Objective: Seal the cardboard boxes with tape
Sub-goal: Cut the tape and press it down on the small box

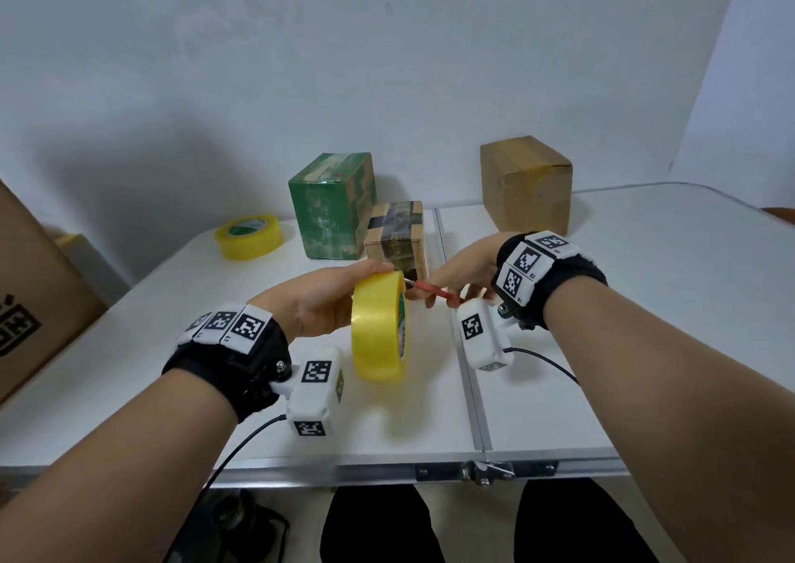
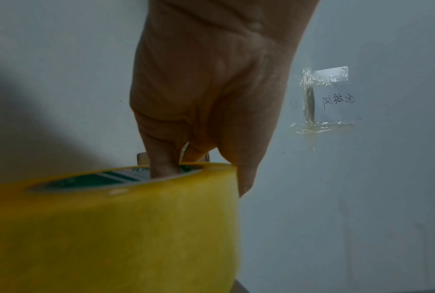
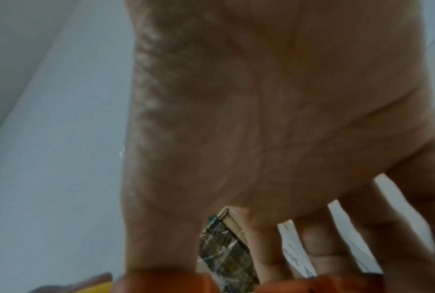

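Plain brown cardboard box (image 1: 525, 184) at table's far right looks taped already, as do green-wrapped box (image 1: 333, 205) & small dark-taped carton (image 1: 396, 235) mid-table. Left hand (image 1: 320, 300) grips yellow tape roll (image 1: 380, 326) above the table w/ fingers thru core; right hand (image 1: 462, 276) pinches red-handled scissors (image 1: 434, 292) at roll's edge, so prob. cutting tape, further sealing maybe left.

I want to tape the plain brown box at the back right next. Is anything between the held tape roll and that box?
The right hand, holding red-handled scissors at the tape roll, lies roughly along the line to the plain brown box. Beyond it the table looks bare. The small taped box stands left of that line.
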A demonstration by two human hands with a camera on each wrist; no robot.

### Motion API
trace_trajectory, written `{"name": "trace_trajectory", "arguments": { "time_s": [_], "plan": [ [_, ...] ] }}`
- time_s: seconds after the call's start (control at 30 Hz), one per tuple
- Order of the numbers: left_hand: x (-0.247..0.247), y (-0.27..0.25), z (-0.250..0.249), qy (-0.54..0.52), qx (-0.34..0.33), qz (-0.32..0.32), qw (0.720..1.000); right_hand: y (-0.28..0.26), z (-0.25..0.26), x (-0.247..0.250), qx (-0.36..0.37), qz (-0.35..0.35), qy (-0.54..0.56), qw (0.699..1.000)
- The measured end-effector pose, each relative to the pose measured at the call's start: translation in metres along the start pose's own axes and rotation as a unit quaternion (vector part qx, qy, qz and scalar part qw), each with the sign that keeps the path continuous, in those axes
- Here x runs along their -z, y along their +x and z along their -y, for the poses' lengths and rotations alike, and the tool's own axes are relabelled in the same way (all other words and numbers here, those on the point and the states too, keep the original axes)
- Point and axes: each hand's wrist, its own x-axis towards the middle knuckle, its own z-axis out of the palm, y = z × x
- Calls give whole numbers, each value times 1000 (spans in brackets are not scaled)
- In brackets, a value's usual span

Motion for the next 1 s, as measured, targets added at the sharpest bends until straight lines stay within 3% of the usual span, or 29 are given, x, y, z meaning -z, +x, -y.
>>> {"name": "trace_trajectory", "arguments": {
  "time_s": [0.17, 0.3, 0.33, 0.37, 0.47, 0.53, 0.57, 0.67, 0.83, 0.93, 1.0],
  "plan": [
    [10, 1, -5, 13, -8, -15, 1000, -5, -13, 2, -39, 28, 24, 999],
    [25, 2, -21, 110, -24, -49, 992, -10, -26, 2, -111, -31, -74, 991],
    [29, 4, -25, 193, -30, -73, 978, -9, -31, 1, -123, -49, -72, 989],
    [33, 7, -28, 306, -35, -103, 946, -7, -35, 2, -130, -74, -50, 988],
    [42, 19, -23, 606, -39, -153, 780, -2, -44, 0, -125, -154, 12, 980],
    [51, 32, -8, 687, -22, -139, 713, 2, -47, -2, -126, -178, -54, 974],
    [57, 38, -1, 703, -5, -126, 700, 4, -49, -2, -127, -192, -97, 968],
    [77, 53, 15, 702, 61, -111, 700, 6, -50, -2, -123, -209, -156, 958],
    [85, 60, 22, 707, 24, -170, 686, 12, -40, 1, -87, -271, -10, 959],
    [86, 58, 19, 733, -12, -196, 651, 23, -35, 5, -67, -319, 31, 945],
    [81, 57, 16, 767, -31, -206, 607, 27, -30, 8, -26, -360, 70, 930]
  ]
}}
